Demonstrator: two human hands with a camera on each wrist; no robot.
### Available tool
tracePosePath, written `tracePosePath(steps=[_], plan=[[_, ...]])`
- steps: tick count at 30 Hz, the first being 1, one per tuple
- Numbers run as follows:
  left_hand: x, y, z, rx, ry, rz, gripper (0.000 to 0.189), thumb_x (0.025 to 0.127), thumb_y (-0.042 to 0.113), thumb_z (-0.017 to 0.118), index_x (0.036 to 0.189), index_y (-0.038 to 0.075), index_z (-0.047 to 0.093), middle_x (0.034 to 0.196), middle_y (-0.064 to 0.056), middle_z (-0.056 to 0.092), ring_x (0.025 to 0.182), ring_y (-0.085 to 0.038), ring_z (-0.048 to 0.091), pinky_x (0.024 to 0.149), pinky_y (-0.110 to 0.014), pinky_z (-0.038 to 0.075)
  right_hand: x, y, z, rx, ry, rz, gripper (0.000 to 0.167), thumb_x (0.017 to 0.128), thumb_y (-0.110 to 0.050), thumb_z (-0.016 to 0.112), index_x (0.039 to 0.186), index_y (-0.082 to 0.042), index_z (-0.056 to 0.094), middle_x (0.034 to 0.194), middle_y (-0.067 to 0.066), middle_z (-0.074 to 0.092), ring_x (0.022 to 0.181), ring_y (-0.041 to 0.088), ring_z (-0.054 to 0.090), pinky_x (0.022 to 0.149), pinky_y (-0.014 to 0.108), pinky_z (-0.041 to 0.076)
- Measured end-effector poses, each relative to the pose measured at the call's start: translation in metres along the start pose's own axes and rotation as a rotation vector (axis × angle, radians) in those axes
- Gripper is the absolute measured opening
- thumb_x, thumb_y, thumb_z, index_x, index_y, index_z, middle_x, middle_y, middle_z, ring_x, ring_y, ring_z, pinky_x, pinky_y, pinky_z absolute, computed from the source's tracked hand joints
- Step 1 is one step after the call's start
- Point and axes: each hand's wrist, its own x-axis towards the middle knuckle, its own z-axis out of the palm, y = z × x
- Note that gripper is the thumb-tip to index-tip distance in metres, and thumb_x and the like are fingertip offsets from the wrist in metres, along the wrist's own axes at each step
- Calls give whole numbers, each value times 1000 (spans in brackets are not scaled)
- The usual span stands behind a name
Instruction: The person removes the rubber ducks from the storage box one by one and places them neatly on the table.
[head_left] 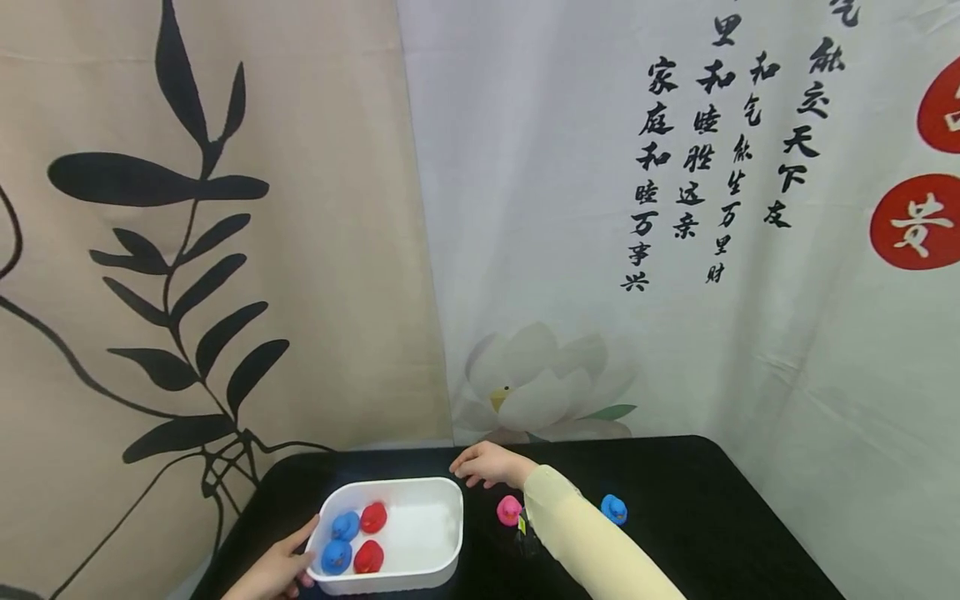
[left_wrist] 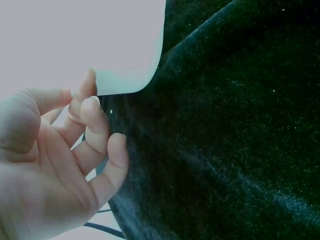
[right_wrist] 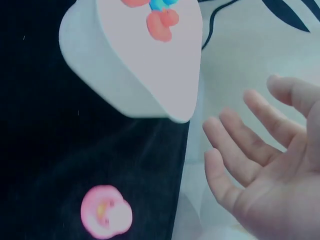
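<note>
My left hand [head_left: 279,562] grips the left side of a white plastic tub [head_left: 427,575], thumb at the rim and fingers below; the left wrist view shows that hand [left_wrist: 65,140] pinching the tub's edge [left_wrist: 130,75]. Inside sit two blue rubber ducks [head_left: 337,557] and two red rubber ducks [head_left: 369,557], grouped in the left half. Over the tub's far right corner hovers my right hand [head_left: 491,464], fingers loosely bent and holding nothing, as the right wrist view also shows [right_wrist: 270,160]. A pink rubber duck [head_left: 509,510] lies on the table just right of the tub.
Another blue duck [head_left: 613,509] lies farther right on the black cloth-covered table [head_left: 697,517], beyond my right sleeve [head_left: 585,533]. Near the pink duck is a small dark item with a yellow-green tag [head_left: 522,526], partly behind the sleeve. A printed curtain [head_left: 337,250] hangs behind the table.
</note>
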Motion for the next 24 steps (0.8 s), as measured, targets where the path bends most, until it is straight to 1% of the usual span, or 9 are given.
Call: tracePosePath(steps=[4,10,17,24], plan=[[-1,-2,-1,-17,-2,12,59,98,8,52,148,-4,24,71,-11,57,57,-20,52,55,-29,44,7,-9,15,11,-22,2,25,93,-18,60,111,-6,71,110,8,68,98,32,65,83,55,48],[-1,-3,-1,-9,41,2,59,97,9,53,149,1,27,67,-10,59,53,-19,50,50,-28,40,17,-21,32,41,-58,33,25,93,-23,62,110,-8,71,108,8,67,100,31,64,84,55,48],[-3,-3,-2,18,56,-18,60,96,11,54,150,2,29,68,-9,59,54,-20,51,49,-28,38,30,-25,58,178,-191,90,33,93,-27,64,116,-5,67,113,16,64,104,39,62,81,59,49],[-5,0,-1,14,51,-24,60,96,12,55,150,3,29,68,-8,60,55,-20,51,49,-29,37,38,-25,85,229,-269,123,36,92,-30,65,117,-4,66,115,18,63,104,41,61,83,62,47]])
